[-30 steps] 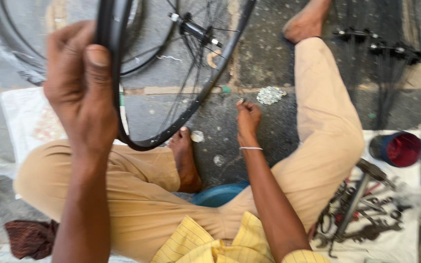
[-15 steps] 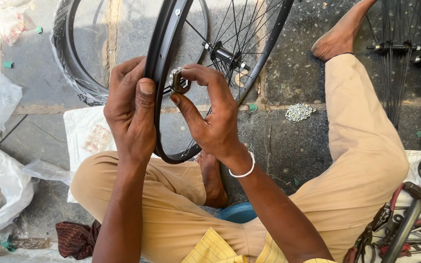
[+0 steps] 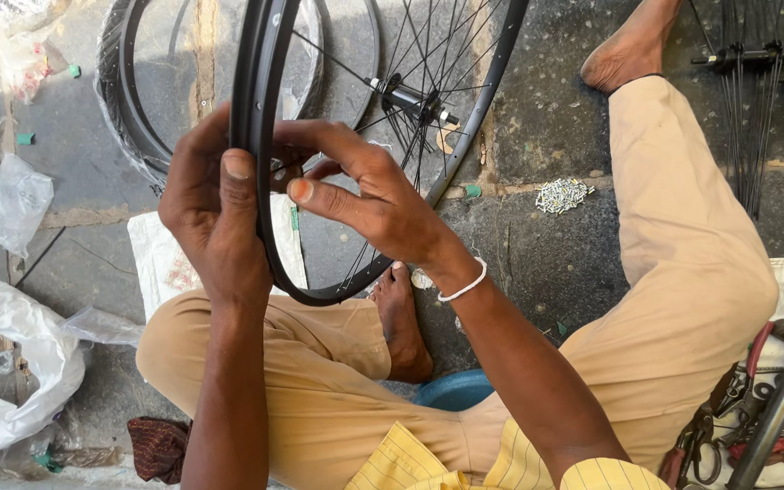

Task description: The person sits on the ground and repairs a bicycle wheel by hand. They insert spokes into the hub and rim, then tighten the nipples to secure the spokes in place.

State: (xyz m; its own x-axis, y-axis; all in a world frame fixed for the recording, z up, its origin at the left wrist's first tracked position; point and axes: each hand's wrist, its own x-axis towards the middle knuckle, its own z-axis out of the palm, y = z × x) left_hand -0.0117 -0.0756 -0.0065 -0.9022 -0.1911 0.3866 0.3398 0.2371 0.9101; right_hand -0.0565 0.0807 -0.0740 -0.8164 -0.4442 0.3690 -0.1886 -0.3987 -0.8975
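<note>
Black wheel rim (image 3: 269, 136) gripped by left hand (image 3: 215, 213), right hand (image 3: 369, 200) at spokes

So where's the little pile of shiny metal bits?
The pile of metal bits lies on the stone floor, upper right in the head view, just right of the wheel rim and left of the bent knee.

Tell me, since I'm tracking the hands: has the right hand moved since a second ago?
Yes. The right hand was down on the stone floor beside the foot; it now sits up at the black wheel rim, opposite the left hand.

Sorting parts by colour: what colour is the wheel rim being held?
Black rim, clearest in the head view.
</note>
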